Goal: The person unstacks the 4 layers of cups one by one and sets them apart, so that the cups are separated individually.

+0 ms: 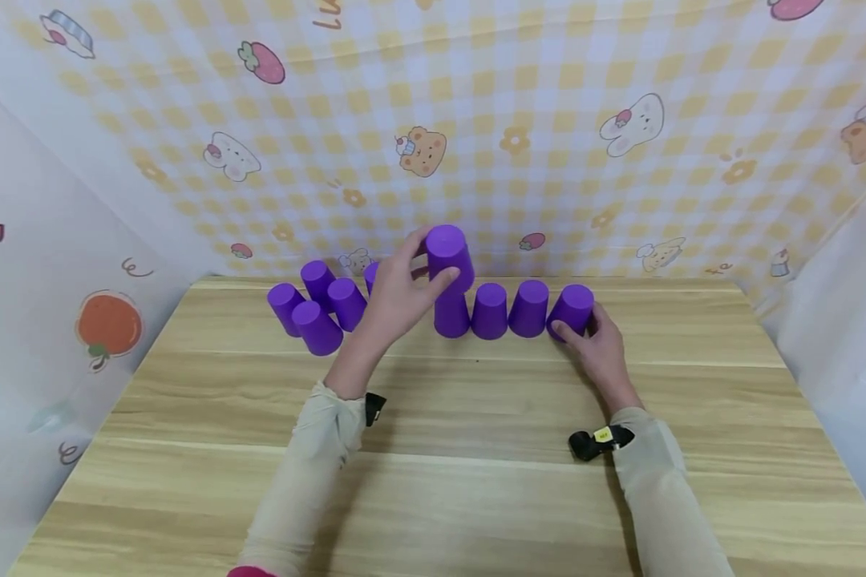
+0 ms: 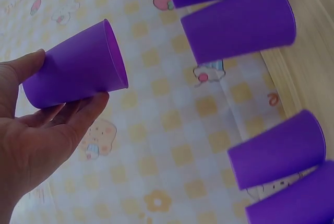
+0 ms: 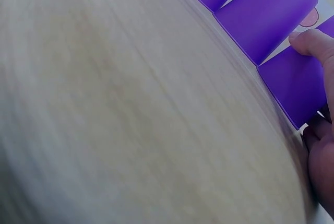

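The left hand (image 1: 397,300) pinches a raised purple cup (image 1: 449,255) above the row. The right hand (image 1: 600,340) wraps its grip round the end cup (image 1: 572,309) on the worktop (image 1: 476,449).

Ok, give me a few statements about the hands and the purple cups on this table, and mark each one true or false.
1. The left hand holds a raised cup upside down above the row. True.
2. The right hand lies flat on the table, away from any cup. False: it grips the end cup at the right of the row.
3. All the cups in view are purple. True.
4. The raised cup is stacked inside another cup. False: the left wrist view shows it alone in the hand, its mouth open.
5. A group of cups stands left of the left hand. True.
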